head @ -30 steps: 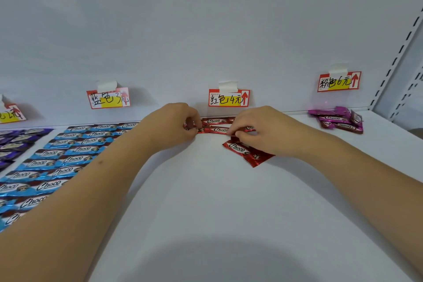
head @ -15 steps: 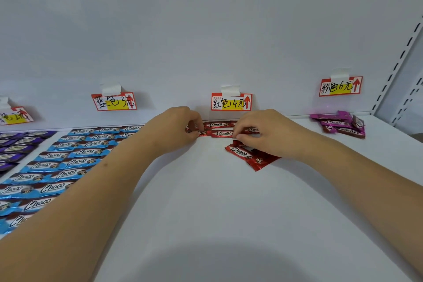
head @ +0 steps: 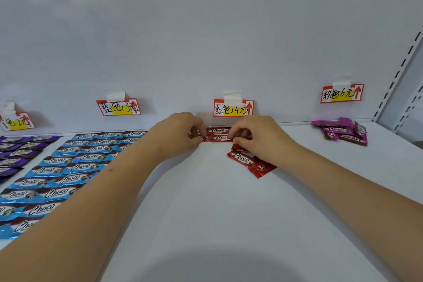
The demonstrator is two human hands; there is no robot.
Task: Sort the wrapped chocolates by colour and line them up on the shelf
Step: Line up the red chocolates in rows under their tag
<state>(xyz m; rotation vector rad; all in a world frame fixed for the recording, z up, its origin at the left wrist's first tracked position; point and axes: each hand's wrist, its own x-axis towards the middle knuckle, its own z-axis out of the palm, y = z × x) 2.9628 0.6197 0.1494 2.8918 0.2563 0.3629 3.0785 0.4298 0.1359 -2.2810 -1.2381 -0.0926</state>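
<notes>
Glossy crinkled red foil chocolate wrappers [head: 250, 161], shiny blue foil chocolate wrappers [head: 59, 174], glossy purple foil wrappers [head: 16, 152], shiny pink foil wrappers [head: 341, 131], smooth matt white shelf [head: 206, 213], red and yellow paper price tags [head: 233, 107] under white tape

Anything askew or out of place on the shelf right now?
Yes. The pink chocolates lie in a loose heap under the pink tag, not in rows. Loose red chocolates sit skewed by the right hand, off the red row.

The white shelf [head: 206, 213] carries red chocolates [head: 250, 162] mid-back, blue chocolates [head: 68, 167] and purple chocolates [head: 16, 151] to their left, pink chocolates [head: 341, 131] to their right.
</notes>
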